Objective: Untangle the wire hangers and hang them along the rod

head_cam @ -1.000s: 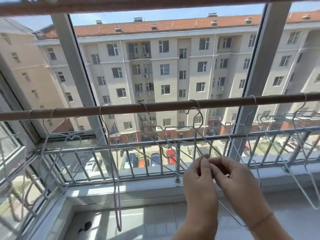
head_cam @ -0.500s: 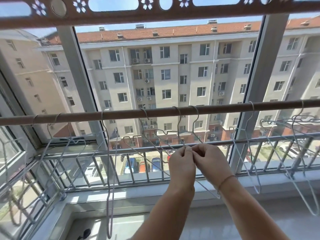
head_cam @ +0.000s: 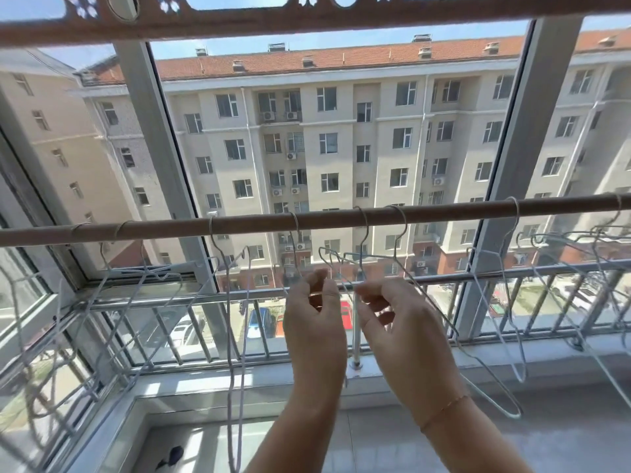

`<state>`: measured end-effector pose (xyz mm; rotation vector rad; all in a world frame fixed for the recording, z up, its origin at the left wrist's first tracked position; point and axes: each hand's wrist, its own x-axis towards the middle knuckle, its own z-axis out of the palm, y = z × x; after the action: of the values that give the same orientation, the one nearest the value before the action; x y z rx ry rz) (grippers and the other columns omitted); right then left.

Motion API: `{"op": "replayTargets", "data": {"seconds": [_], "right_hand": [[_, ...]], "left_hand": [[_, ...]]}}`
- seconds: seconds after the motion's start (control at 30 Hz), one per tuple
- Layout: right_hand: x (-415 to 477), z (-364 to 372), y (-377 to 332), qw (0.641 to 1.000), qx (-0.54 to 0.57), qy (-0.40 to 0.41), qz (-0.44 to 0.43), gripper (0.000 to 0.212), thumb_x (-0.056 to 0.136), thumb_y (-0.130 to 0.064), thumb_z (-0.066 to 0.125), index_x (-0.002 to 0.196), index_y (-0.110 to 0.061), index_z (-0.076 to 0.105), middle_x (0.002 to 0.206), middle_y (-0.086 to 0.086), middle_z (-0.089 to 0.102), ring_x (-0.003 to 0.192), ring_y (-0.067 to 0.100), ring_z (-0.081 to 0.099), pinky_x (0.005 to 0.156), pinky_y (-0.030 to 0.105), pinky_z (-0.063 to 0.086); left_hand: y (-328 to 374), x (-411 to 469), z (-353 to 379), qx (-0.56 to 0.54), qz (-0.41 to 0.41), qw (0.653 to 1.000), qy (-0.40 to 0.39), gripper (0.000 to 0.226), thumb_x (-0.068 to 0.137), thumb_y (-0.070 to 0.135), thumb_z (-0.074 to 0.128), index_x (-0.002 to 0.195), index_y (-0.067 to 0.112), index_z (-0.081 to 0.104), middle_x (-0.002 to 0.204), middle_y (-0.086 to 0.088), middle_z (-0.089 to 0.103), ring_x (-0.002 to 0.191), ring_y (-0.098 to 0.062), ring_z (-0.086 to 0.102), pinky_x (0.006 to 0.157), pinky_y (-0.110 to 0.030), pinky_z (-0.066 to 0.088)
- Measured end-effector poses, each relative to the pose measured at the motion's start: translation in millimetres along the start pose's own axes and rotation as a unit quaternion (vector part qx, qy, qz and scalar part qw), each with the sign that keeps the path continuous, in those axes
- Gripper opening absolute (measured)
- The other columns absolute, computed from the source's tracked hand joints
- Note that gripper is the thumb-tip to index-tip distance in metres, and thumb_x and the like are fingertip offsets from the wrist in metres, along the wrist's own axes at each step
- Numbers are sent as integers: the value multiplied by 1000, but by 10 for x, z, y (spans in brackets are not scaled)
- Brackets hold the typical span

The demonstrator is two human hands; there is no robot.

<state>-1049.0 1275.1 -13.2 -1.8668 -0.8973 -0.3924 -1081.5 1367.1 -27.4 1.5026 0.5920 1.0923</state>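
- Rod point(head_cam: 341, 218) runs L to R across the window, w/ wire hangers point(head_cam: 372, 264) hooked all along it.
- Mid rod: 3 hooks close together; their wires cross just below, right above both hands.
- Left hand point(head_cam: 316, 322) raised under that cluster, fingers point(head_cam: 316, 285) pressed together, pinching a thin wire.
- Right hand point(head_cam: 403, 332) just beside it, small gap between; fingers point(head_cam: 367, 290) curled, tips near a wire, can't tell if they grip it.
- 1 long hanger point(head_cam: 235, 336) hangs edge-on L of the left hand, bottom reaching past the sill point(head_cam: 211, 377).
- More hangers bunched at far L and far R of rod, overlapping.
- Railing point(head_cam: 164, 300) sits close behind the wires.
- Open rod stretch between the long hanger hook and mid cluster.
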Motion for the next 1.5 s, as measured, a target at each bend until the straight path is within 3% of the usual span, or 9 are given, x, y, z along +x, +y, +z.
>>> {"op": "replayTargets", "data": {"seconds": [0.17, 0.3, 0.6, 0.87, 1.03, 1.2, 1.33, 1.43, 1.5], "right_hand": [[-160, 382, -12, 988, -48, -136, 61, 29, 87, -30, 56, 114, -19, 56, 107, -4, 61, 98, 13, 58, 88, 26, 46], [-233, 550, 40, 971, -21, -193, 142, 25, 87, -40, 54, 106, -24, 57, 91, -8, 64, 85, 10, 61, 81, 32, 52], [32, 717, 34, 978, 86, -138, 132, 15, 86, -15, 53, 83, -16, 68, 64, -12, 59, 61, 1, 52, 59, 15, 39], [-114, 817, 342, 967, 93, -159, 175, 12, 84, -15, 55, 82, -16, 67, 65, -11, 60, 63, 2, 54, 59, 13, 39], [-258, 749, 550, 968, 89, -135, 192, 18, 85, -21, 58, 103, -19, 58, 96, -1, 60, 89, 14, 58, 82, 34, 54], [-257, 672, 619, 976, -70, -179, 103, 38, 86, -26, 57, 122, -16, 53, 125, 2, 51, 119, 18, 43, 101, 32, 35], [-320, 552, 572, 954, -124, -254, 105, 24, 89, -31, 52, 109, -22, 62, 103, -4, 67, 101, 15, 57, 96, 34, 41], [-388, 377, 529, 931, -142, -314, 119, 20, 93, -29, 44, 107, -27, 58, 85, -8, 65, 79, 13, 58, 73, 29, 46], [-443, 271, 524, 922, -108, -340, 150, 18, 94, -22, 40, 100, -29, 56, 74, -6, 66, 67, 12, 57, 66, 28, 47]], "left_hand": [[-232, 333, -140, 9, -123, 992, 27, 21, 89, 22, 59, 105, 9, 61, 94, -5, 64, 84, -18, 57, 79, -30, 47], [-286, 418, -194, -69, -192, 979, -21, 14, 93, 13, 53, 90, 5, 64, 71, -3, 62, 65, -14, 55, 64, -22, 46], [-134, 739, -9, -161, -209, 964, 5, 19, 93, 7, 52, 78, 13, 64, 64, 0, 60, 57, -8, 54, 56, -16, 44], [-596, 451, -133, -80, -261, 961, -41, 20, 92, 5, 51, 75, 9, 61, 66, -5, 56, 58, -13, 49, 51, -19, 43], [-951, 8, -547, 50, -223, 963, -142, 17, 91, 8, 53, 89, 10, 69, 69, -1, 62, 64, -10, 54, 58, -12, 43], [-1041, -38, -874, 136, -137, 968, -164, 22, 92, 10, 52, 81, 19, 69, 75, 2, 66, 72, -6, 59, 60, -3, 40], [-1004, -24, -942, 128, -104, 975, -147, 26, 92, 9, 54, 77, 26, 67, 79, 8, 69, 74, 8, 60, 68, 1, 39], [-995, -54, -898, 120, -84, 983, -106, 27, 90, 9, 56, 77, 30, 67, 84, 11, 70, 82, 8, 61, 72, -1, 39], [-1004, -91, -834, 132, -69, 986, -75, 25, 88, 10, 61, 79, 32, 67, 88, 9, 69, 87, 3, 62, 80, -12, 44]]}}
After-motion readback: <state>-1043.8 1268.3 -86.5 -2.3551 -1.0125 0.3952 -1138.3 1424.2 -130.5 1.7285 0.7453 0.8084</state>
